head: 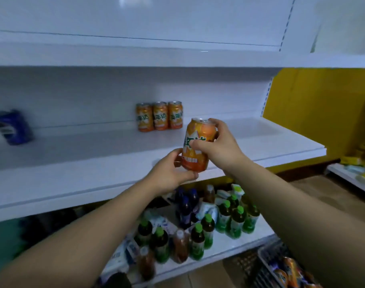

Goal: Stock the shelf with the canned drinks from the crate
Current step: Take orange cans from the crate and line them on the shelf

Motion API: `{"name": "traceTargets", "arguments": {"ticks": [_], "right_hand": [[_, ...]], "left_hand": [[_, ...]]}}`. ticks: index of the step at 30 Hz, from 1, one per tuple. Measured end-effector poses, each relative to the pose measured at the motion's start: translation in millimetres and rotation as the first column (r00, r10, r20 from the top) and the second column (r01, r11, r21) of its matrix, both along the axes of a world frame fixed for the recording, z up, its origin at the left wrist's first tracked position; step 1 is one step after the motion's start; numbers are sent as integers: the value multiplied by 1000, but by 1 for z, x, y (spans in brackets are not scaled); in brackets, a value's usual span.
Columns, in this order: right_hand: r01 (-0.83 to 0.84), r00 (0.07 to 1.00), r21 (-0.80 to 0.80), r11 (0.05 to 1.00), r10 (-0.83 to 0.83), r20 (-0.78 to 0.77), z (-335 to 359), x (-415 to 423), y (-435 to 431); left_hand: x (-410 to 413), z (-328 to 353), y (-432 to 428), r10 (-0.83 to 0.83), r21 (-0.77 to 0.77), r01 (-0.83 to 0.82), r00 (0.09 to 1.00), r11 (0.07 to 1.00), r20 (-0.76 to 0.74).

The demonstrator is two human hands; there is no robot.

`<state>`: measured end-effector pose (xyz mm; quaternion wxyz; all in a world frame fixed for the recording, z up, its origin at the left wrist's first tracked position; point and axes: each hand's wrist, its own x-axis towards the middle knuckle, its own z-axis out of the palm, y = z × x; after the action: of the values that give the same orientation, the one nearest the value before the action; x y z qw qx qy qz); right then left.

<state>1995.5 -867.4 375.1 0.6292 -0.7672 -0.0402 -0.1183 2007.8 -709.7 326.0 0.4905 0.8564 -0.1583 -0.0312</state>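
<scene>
I hold one orange can (pixel 198 146) upright over the front edge of the white middle shelf (pixel 94 163). My left hand (pixel 173 173) cups its base from below and the left. My right hand (pixel 221 146) grips its upper part, fingers curled round the rim and side. Three matching orange cans (pixel 159 116) stand in a row at the back of that shelf. A blurred blue can (pixel 13 127) sits at the shelf's far left. The crate (pixel 268 265) shows at the bottom right with orange cans (pixel 289 271) inside.
The lower shelf (pixel 229 246) carries several green-capped tea bottles (pixel 235 221), dark bottles and white packs. An upper white shelf (pixel 136 57) overhangs the middle one. A yellow wall panel (pixel 314 104) and another shelf with yellow goods (pixel 360 159) lie to the right.
</scene>
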Motion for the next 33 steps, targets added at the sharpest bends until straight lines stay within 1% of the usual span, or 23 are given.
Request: {"name": "traceTargets", "arguments": {"ticks": [2, 3, 5, 7, 9, 12, 19, 22, 25, 31, 33], "right_hand": [[-83, 996, -10, 997, 82, -24, -4, 11, 28], [-115, 993, -20, 993, 114, -35, -8, 17, 41], [-164, 986, -38, 986, 162, -50, -14, 28, 64], [-202, 978, -50, 978, 198, -67, -19, 41, 84], [-226, 972, -66, 972, 221, -75, -25, 53, 97], [-269, 963, -100, 958, 264, -53, -34, 68, 110], [-322, 947, -146, 936, 317, -51, -41, 107, 129], [-257, 965, -208, 944, 262, -3, -44, 120, 128], [-183, 981, -206, 961, 191, 18, -44, 131, 122], [-64, 996, -211, 975, 76, 49, -46, 143, 99], [-38, 997, -245, 969, 52, 51, -49, 147, 94]], "left_hand": [[3, -3, 38, 75, 232, -86, 996, 969, 54], [4, -5, 57, 118, 348, -142, 989, 927, 88], [7, -12, 91, 169, 541, -221, 975, 812, 146], [11, -19, 119, 191, 666, -260, 966, 699, 176], [14, -23, 137, 209, 733, -269, 962, 625, 175], [20, -21, 149, 210, 785, -241, 967, 571, 145], [51, -17, 164, 281, 783, -222, 958, 581, 62], [57, -22, 160, 292, 788, -199, 956, 582, 26], [60, -21, 155, 302, 782, -195, 953, 592, 9], [69, -20, 111, 242, 771, -156, 970, 618, 2], [75, -20, 94, 220, 763, -140, 976, 631, -2]]}}
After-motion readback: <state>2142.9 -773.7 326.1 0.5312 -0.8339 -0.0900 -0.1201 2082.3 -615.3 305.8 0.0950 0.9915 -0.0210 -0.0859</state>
